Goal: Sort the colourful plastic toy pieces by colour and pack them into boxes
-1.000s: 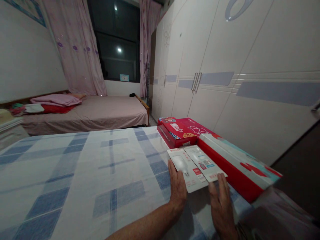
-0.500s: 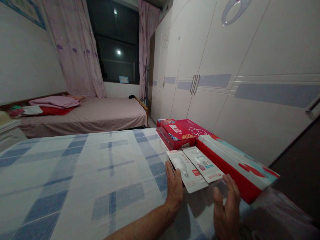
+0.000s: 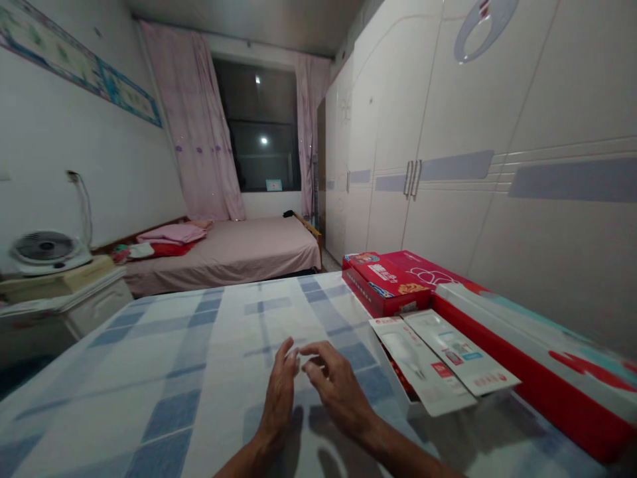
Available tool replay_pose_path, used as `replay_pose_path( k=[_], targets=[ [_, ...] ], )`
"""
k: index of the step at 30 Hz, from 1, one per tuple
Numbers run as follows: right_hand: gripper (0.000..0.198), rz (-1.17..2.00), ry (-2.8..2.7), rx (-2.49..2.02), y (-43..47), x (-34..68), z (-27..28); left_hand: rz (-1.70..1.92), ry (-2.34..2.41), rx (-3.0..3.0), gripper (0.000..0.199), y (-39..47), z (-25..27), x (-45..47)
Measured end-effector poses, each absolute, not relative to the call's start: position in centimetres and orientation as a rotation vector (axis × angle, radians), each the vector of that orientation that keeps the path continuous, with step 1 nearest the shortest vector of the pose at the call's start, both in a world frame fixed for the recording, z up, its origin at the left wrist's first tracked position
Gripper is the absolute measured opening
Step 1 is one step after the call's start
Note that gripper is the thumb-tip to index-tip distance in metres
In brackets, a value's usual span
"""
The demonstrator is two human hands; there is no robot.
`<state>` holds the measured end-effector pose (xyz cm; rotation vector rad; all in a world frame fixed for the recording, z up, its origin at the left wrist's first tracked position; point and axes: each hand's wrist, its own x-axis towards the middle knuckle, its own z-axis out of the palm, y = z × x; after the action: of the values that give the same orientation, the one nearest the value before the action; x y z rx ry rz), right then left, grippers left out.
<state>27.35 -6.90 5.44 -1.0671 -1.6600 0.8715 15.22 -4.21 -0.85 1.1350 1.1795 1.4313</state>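
Observation:
My left hand [image 3: 280,392] is over the checked sheet [image 3: 233,372], its fingers stretched out and holding nothing. Close beside it, my right hand [image 3: 338,385] has loosely bent fingers that are apart, with nothing in them; the fingertips of both hands almost meet, and I cannot tell if they touch. To the right of my hands lie two white packages side by side: a light bulb package [image 3: 423,365] with a bulb pictured on it and a second flat package [image 3: 462,352] with blue and red labels. Both rest on a box whose side shows beneath them.
A red box [image 3: 383,285] and a long red and white box [image 3: 537,345] lie behind and right of the packages, along the white wardrobe [image 3: 448,226]. Another bed [image 3: 249,245] stands by the window. At left, a fan [image 3: 47,249] sits on a cabinet.
Both hands have left the packages and come together to their left over the sheet. The packages stay lying on the box. The camera view has shifted up and to the left.

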Motion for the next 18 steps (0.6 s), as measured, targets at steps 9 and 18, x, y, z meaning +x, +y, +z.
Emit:
replay_pose_path(
  k=[9, 18],
  targets=[
    [0.022, 0.624, -1.829, -1.019, -2.4, 25.0, -1.8, 1.329, 1.188, 1.349, 0.048, -4.0, -0.4, 14.5],
    [0.027, 0.612, -1.823, -1.041, -1.4, 25.5, -2.3, 1.263, 1.187, 1.465, 0.043, -3.6, 0.0, 14.8]
  ],
)
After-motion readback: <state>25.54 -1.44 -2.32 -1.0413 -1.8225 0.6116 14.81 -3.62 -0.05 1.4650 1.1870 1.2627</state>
